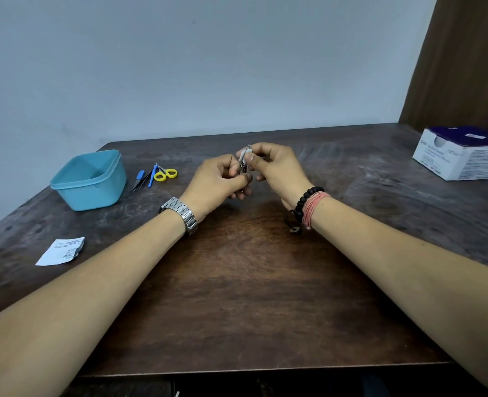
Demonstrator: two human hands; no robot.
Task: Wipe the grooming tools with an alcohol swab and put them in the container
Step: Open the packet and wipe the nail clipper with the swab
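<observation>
Slim metal nail clipper (243,167) in left-hand (218,179) grip, right-hand (277,164) grip pinching white swab (244,154) around it.

The small metal tool (243,164) is mostly hidden between the left hand (218,181) and right hand (277,167), its kind unclear. Far right of the right hand, the box (463,156) is cut off by the edge, its print too small to read.
</observation>
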